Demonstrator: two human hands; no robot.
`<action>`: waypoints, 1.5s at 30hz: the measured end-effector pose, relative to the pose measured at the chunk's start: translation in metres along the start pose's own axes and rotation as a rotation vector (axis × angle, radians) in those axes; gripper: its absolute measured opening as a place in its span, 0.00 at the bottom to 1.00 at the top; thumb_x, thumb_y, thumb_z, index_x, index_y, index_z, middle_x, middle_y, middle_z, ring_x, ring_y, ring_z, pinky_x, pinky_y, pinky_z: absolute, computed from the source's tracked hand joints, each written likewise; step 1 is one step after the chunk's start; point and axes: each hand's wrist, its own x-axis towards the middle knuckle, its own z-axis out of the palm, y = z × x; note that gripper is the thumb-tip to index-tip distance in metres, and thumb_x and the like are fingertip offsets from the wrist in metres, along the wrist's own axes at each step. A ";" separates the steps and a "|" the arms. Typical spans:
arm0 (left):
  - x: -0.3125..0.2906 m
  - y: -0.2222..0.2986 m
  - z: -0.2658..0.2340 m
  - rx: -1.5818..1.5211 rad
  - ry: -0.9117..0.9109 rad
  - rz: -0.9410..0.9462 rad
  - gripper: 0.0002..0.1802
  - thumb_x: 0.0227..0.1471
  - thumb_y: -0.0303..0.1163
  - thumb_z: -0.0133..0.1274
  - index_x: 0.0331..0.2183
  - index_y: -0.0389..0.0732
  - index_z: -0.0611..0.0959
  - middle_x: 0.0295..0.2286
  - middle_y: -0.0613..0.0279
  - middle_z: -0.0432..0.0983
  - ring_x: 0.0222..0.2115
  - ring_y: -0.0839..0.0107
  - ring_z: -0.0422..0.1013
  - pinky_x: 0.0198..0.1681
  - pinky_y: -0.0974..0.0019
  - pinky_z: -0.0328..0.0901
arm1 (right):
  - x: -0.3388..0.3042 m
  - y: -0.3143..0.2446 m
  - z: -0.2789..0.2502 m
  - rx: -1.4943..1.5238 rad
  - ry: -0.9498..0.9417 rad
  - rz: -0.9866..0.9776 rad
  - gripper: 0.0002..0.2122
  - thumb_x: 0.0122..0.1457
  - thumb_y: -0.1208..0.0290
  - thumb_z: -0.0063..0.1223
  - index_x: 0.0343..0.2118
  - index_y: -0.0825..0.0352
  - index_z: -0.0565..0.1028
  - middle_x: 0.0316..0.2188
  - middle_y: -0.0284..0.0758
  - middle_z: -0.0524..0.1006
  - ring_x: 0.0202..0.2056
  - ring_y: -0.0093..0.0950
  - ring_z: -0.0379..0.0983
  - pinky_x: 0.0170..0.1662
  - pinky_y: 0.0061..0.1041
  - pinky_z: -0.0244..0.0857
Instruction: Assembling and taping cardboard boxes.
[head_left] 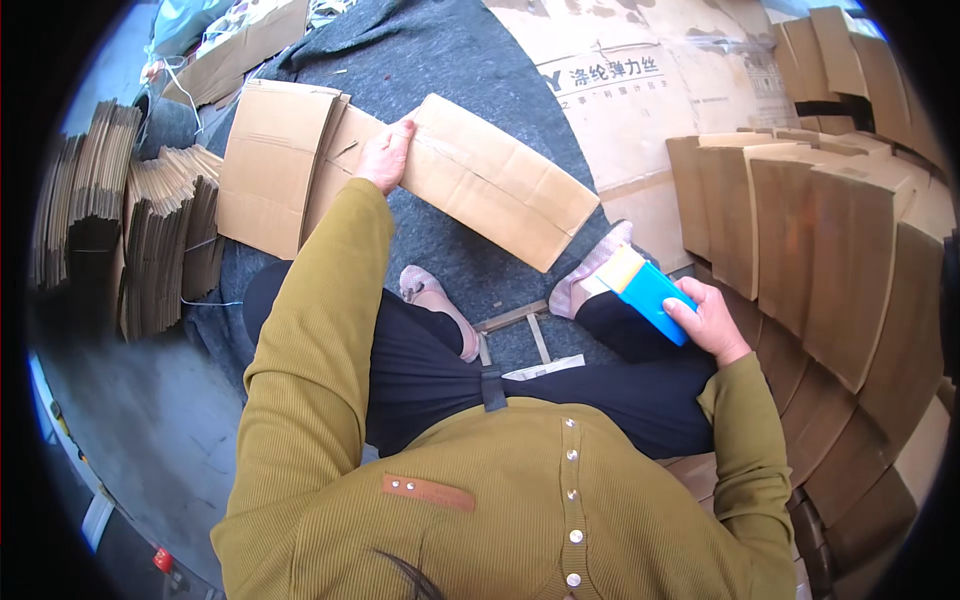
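Observation:
My left hand is closed on the near left end of a flattened cardboard box, which slants down to the right in front of me. Just left of that hand, a small stack of flat cardboard pieces lies against the piece I hold. In my right hand is a blue plastic hand tool with a flat yellowish-white end. Its kind I cannot make out. The tool hangs above my right leg, apart from the cardboard.
Tied bundles of flat cardboard stand at the left. Many cardboard boxes are piled along the right. A dark blue-grey cloth covers the floor ahead, beside a large printed cardboard sheet. Between my feet is a low frame.

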 end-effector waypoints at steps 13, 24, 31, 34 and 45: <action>-0.022 0.021 0.027 0.623 0.276 0.248 0.21 0.62 0.44 0.48 0.52 0.46 0.79 0.43 0.59 0.80 0.46 0.65 0.74 0.51 0.65 0.65 | 0.008 -0.012 0.013 -0.149 0.104 0.102 0.19 0.54 0.54 0.57 0.30 0.71 0.77 0.22 0.48 0.76 0.26 0.39 0.75 0.33 0.35 0.67; -0.062 0.023 0.076 1.285 0.363 0.298 0.46 0.58 0.57 0.42 0.65 0.34 0.53 0.67 0.48 0.40 0.68 0.54 0.33 0.68 0.47 0.27 | 0.034 -0.011 0.028 -0.195 0.128 0.072 0.22 0.55 0.52 0.56 0.28 0.73 0.76 0.23 0.50 0.77 0.28 0.43 0.77 0.33 0.37 0.67; -0.137 0.005 0.157 1.244 0.121 0.435 0.53 0.55 0.63 0.42 0.65 0.30 0.49 0.67 0.44 0.35 0.68 0.52 0.28 0.67 0.43 0.25 | 0.038 -0.010 0.029 -0.212 0.126 0.104 0.24 0.54 0.49 0.56 0.29 0.73 0.77 0.25 0.50 0.78 0.31 0.44 0.78 0.36 0.39 0.68; -0.161 0.012 0.180 1.254 -0.049 0.582 0.51 0.53 0.64 0.46 0.64 0.36 0.56 0.67 0.48 0.40 0.68 0.53 0.32 0.65 0.37 0.28 | 0.038 -0.005 0.027 -0.250 0.130 0.134 0.25 0.53 0.48 0.56 0.31 0.73 0.78 0.27 0.51 0.78 0.33 0.45 0.78 0.37 0.40 0.69; -0.159 0.014 0.195 1.433 -0.027 0.480 0.43 0.57 0.57 0.45 0.66 0.44 0.55 0.67 0.52 0.40 0.68 0.49 0.32 0.62 0.28 0.31 | 0.030 0.001 0.023 -0.125 0.109 0.145 0.25 0.55 0.48 0.53 0.38 0.71 0.80 0.32 0.48 0.81 0.37 0.42 0.78 0.43 0.38 0.69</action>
